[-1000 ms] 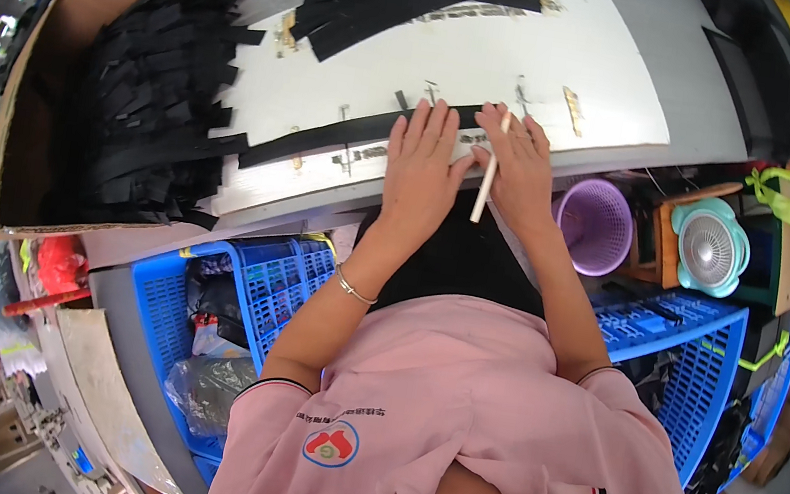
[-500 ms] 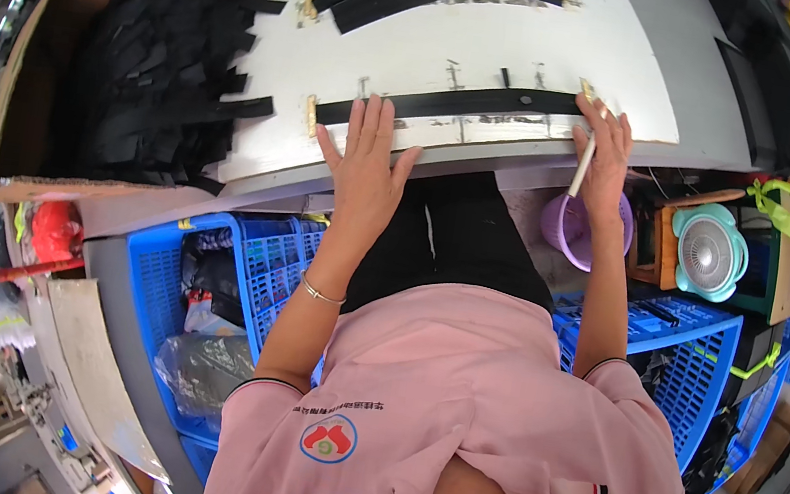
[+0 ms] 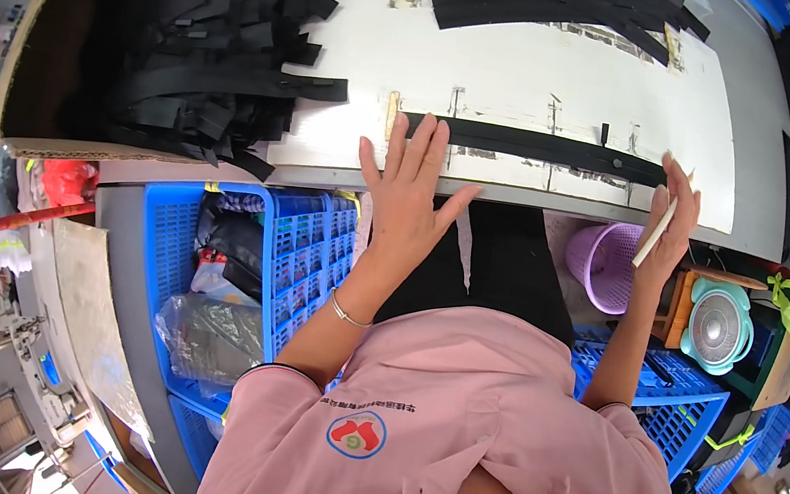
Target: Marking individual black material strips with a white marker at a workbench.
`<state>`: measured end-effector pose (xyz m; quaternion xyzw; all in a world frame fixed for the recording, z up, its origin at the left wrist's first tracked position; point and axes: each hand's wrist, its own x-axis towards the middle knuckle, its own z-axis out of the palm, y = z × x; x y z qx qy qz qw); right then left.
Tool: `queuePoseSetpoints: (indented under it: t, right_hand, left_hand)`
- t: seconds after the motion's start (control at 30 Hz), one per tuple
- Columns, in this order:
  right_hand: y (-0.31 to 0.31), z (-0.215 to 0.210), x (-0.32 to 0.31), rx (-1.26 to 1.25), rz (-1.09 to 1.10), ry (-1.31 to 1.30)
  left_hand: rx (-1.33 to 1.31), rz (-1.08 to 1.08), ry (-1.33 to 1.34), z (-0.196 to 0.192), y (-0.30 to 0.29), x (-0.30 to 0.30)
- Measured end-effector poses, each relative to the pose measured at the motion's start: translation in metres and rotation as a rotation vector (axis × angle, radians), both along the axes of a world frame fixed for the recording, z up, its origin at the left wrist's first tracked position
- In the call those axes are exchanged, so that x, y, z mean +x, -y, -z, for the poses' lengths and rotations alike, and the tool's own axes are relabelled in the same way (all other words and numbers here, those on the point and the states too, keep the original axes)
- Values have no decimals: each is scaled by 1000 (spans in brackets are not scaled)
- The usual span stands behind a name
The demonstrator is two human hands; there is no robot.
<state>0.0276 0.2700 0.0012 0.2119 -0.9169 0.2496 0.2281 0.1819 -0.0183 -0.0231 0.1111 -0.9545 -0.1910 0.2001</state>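
A long black fabric strip [image 3: 530, 145] lies straight across the near part of a white board [image 3: 501, 65], over drawn marks. My left hand [image 3: 412, 184] rests flat with spread fingers, its fingertips on the strip's left end beside a small tan stop [image 3: 392, 117]. At the strip's right end is my right hand [image 3: 673, 221], its fingers curled around a slim white pencil-like stick [image 3: 654, 238]. Its index fingertip is on or close to the strip; contact is unclear. A small grey round spot [image 3: 617, 163] shows on the strip.
On the left, a cardboard box [image 3: 86, 149] holds a heap of black strips [image 3: 223, 31]. More black strips [image 3: 551, 1] lie at the board's far side. Below the table edge are blue crates [image 3: 307, 265], a purple basket [image 3: 604, 266] and a teal-rimmed round fan-like object [image 3: 719, 328].
The whole view has shifted, so the board and hands appear farther right and the hands lower. Both hands stay at the strip's two ends, with the white stick still in the right.
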Motion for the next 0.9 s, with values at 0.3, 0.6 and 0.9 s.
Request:
queuePoseSetpoints:
  t: [0.3, 0.6, 0.9]
  right_hand:
    - [159, -38, 31, -770, -461, 841]
    - [190, 6, 25, -594, -491, 724]
    - [193, 8, 27, -550, -511, 614]
  left_hand:
    - [35, -36, 1, -1, 2, 0]
    - [54, -53, -25, 0, -1, 1]
    - [72, -53, -16, 0, -1, 1]
